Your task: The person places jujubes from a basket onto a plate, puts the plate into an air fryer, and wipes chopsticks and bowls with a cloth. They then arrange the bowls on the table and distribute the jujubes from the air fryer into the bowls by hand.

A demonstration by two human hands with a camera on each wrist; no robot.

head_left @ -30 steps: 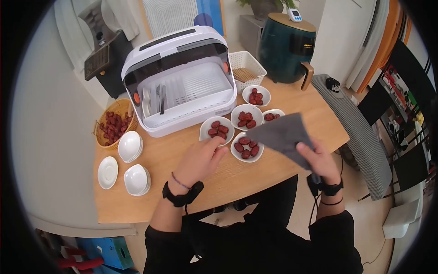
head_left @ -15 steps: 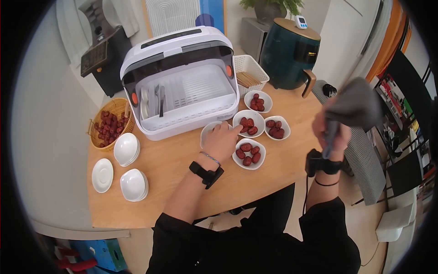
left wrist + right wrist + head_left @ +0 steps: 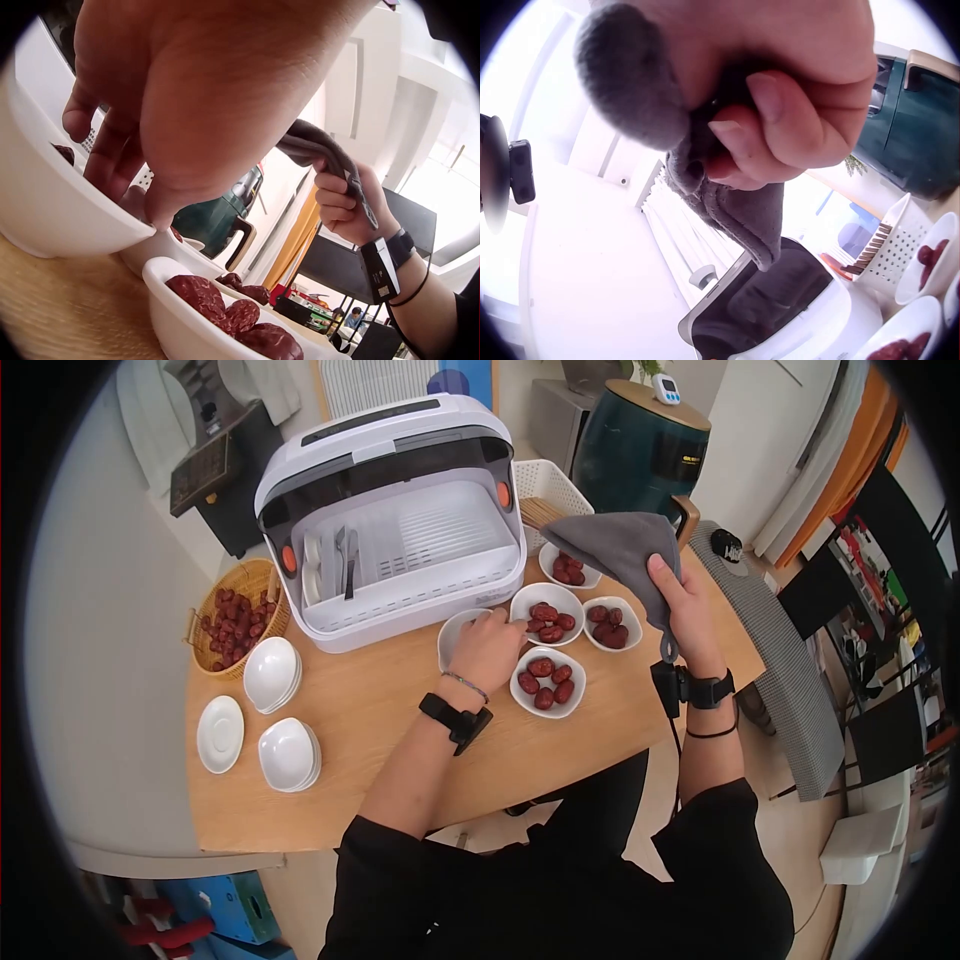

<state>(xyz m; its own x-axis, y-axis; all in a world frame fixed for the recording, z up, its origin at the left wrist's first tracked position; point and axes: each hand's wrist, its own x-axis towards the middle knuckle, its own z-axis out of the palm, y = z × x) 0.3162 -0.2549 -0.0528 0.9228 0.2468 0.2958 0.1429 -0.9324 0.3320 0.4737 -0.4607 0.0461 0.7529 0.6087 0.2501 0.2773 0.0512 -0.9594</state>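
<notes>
My left hand (image 3: 487,650) reaches palm down over the leftmost white bowl (image 3: 453,637). In the left wrist view its thumb is right at the bowl's rim and the fingers (image 3: 112,161) dip in behind it, pinching the edge. One red date (image 3: 63,154) shows inside; the hand hides the rest. My right hand (image 3: 690,610) is raised over the table's right side, gripping a folded grey cloth (image 3: 625,545) with a hanging loop. Beside the left hand stand more bowls of dates: a middle bowl (image 3: 520,600), a front bowl (image 3: 575,705) and a right bowl (image 3: 632,622).
A white dish box (image 3: 400,622) stands behind the bowls. To its left are a wicker basket (image 3: 190,630) of dates, stacked white bowls (image 3: 272,670) and a saucer (image 3: 220,735). A white basket (image 3: 545,475) with chopsticks and a green air fryer (image 3: 635,445) stand behind.
My left hand moved from the leftmost bowl's near edge to its right rim. The right hand swung the cloth out to the right and up, then back left over the back bowls.
</notes>
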